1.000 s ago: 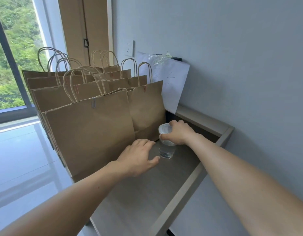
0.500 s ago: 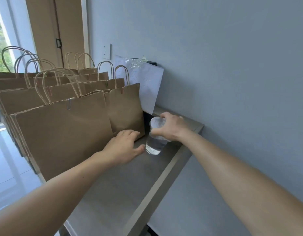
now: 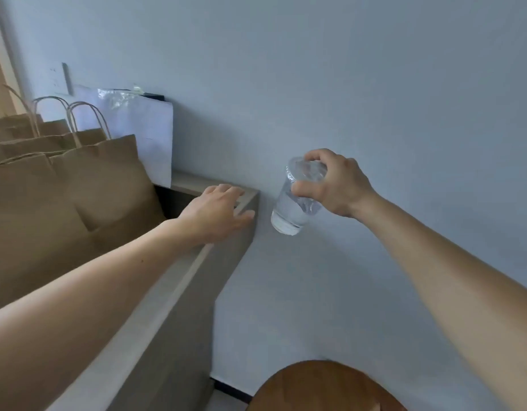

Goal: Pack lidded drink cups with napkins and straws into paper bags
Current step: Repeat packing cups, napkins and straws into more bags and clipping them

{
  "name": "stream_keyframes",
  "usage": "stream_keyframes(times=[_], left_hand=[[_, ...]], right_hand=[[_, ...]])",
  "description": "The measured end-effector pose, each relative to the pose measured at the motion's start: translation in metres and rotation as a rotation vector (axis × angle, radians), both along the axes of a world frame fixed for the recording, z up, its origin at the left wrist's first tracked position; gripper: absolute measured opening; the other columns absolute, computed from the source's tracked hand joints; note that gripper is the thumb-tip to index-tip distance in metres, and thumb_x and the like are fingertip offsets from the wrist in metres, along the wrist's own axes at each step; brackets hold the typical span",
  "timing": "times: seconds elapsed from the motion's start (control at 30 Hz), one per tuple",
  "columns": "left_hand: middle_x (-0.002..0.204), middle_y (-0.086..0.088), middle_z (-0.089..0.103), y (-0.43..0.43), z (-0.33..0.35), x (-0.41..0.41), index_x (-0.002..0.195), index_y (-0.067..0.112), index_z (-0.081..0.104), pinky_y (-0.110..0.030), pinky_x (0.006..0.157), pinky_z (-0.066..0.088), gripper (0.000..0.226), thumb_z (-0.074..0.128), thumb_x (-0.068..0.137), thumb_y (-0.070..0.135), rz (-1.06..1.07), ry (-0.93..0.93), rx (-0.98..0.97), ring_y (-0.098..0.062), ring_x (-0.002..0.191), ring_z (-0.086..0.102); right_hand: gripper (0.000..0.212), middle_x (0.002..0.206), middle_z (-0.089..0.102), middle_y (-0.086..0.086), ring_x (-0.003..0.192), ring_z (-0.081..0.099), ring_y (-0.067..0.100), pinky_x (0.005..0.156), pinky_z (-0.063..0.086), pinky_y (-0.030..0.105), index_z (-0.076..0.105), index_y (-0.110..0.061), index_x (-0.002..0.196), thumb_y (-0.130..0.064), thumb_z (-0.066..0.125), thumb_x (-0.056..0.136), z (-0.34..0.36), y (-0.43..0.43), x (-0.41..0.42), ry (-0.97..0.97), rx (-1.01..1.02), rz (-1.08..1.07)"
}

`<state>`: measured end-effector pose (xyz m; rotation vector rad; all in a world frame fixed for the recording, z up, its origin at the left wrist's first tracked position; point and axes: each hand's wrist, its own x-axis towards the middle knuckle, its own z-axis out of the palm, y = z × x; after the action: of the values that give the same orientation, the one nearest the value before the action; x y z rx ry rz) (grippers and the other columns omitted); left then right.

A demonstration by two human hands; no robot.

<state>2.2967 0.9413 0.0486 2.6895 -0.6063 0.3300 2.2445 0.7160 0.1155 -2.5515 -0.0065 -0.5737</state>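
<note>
Hands are apart and doing different jobs. The right hand (image 3: 336,185) is clamped on a clear lidded cup (image 3: 293,207), with fingers curled over the lid and the thumb pressed on the cup's side. The cup hangs in the air past the right end of the bench (image 3: 179,327), in front of the grey wall (image 3: 345,69) and touching nothing but the hand. It is tilted, its base swung down toward the bench, and it holds clear liquid.

The left hand (image 3: 218,212) holds nothing. Its fingers are stretched nearly straight and lie at the bench's far right corner, over the raised rim there; whether the palm presses down cannot be told.

Brown paper bags (image 3: 108,179) with twisted handles stand in rows along the left part of the bench, the closest one just beside the left forearm. A white sheet (image 3: 146,137) leans against the wall at the bench's back edge behind the bags, with crumpled clear plastic (image 3: 120,97) at its top. A round wooden top (image 3: 324,387) shows at the lower edge of the view, below the right forearm.
</note>
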Motion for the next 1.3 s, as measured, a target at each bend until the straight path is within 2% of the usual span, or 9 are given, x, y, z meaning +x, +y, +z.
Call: stream_keyframes(times=[0.13,0.3,0.53,0.67,0.87,0.93,1.07,1.2,1.3], left_hand=[[0.152,-0.003,0.039,-0.069,-0.016,-0.022,0.149,0.021,0.037,-0.037,0.108,0.032,0.066,0.052,0.093,0.054,-0.104,0.037,0.046,-0.024,0.141,0.031],[0.153,-0.002,0.039,-0.154,-0.074,-0.067,0.149,0.021,0.036,-0.039,0.108,0.033,0.067,0.051,0.093,0.055,-0.219,0.151,0.106,-0.024,0.14,0.033],[0.156,-0.002,0.035,-0.235,-0.174,-0.132,0.152,0.023,0.031,-0.042,0.113,0.031,0.07,0.054,0.093,0.051,-0.275,0.381,0.219,-0.024,0.143,0.03],[0.144,0.0,0.046,-0.25,-0.232,-0.172,0.148,0.027,0.034,-0.04,0.105,0.043,0.076,0.065,0.08,0.042,-0.296,0.581,0.331,-0.025,0.134,0.042],[0.15,-0.002,0.044,-0.256,-0.295,-0.214,0.15,0.028,0.026,-0.037,0.1,0.042,0.108,0.065,0.058,0.071,-0.241,0.976,0.429,-0.027,0.13,0.047],[0.139,-0.003,0.054,-0.261,-0.308,-0.226,0.14,0.025,0.04,-0.036,0.091,0.041,0.099,0.055,0.057,0.078,-0.161,0.954,0.427,-0.028,0.123,0.051],[0.101,-0.003,0.064,-0.271,-0.32,-0.232,0.095,0.023,0.057,-0.03,0.071,0.046,0.032,0.051,0.086,0.054,-0.021,0.917,0.266,-0.021,0.091,0.059],[0.061,0.002,0.067,-0.267,-0.324,-0.227,0.075,0.013,0.061,-0.024,0.051,0.054,0.029,0.047,0.094,0.03,0.158,1.097,0.077,-0.016,0.06,0.07],[0.058,0.003,0.071,-0.264,-0.323,-0.224,0.084,0.011,0.068,-0.023,0.06,0.059,0.028,0.049,0.098,0.026,0.142,1.128,0.133,-0.009,0.056,0.071]], right_hand=[[0.081,0.125,0.056,-0.003,0.123,0.045,0.023,0.091,0.045,0.037,0.05,-0.032,0.134,-0.061,0.074,0.062,-0.038,-0.07,-0.047,0.057,-0.004,-0.082],[0.082,0.115,0.053,-0.007,0.124,0.039,0.02,0.085,0.039,0.033,0.049,-0.034,0.135,-0.06,0.075,0.061,-0.102,-0.137,-0.11,0.159,-0.008,-0.146],[0.082,0.126,0.054,-0.007,0.123,0.036,0.018,0.083,0.039,0.035,0.046,-0.035,0.134,-0.064,0.069,0.061,-0.19,-0.197,-0.166,0.329,-0.035,-0.14],[0.085,0.128,0.053,-0.006,0.122,0.038,0.021,0.086,0.043,0.038,0.046,-0.034,0.133,-0.068,0.067,0.059,-0.228,-0.218,-0.181,0.387,-0.053,-0.11],[0.087,0.132,0.052,-0.008,0.123,0.038,0.021,0.085,0.042,0.037,0.045,-0.033,0.135,-0.066,0.067,0.058,-0.269,-0.227,-0.191,0.452,0.001,-0.066],[0.087,0.131,0.051,-0.008,0.122,0.038,0.021,0.082,0.039,0.035,0.044,-0.033,0.135,-0.065,0.068,0.058,-0.28,-0.226,-0.194,0.471,0.013,-0.061],[0.084,0.129,0.05,-0.008,0.12,0.037,0.02,0.079,0.037,0.033,0.043,-0.034,0.134,-0.062,0.071,0.059,-0.296,-0.222,-0.198,0.504,-0.016,-0.059],[0.089,0.129,0.048,-0.009,0.118,0.036,0.02,0.084,0.044,0.034,0.039,-0.035,0.134,-0.063,0.064,0.054,-0.306,-0.222,-0.211,0.561,-0.12,-0.006],[0.095,0.135,0.043,-0.006,0.121,0.035,0.022,0.095,0.046,0.037,0.034,-0.033,0.139,-0.062,0.065,0.054,-0.309,-0.221,-0.223,0.59,-0.281,0.107]])
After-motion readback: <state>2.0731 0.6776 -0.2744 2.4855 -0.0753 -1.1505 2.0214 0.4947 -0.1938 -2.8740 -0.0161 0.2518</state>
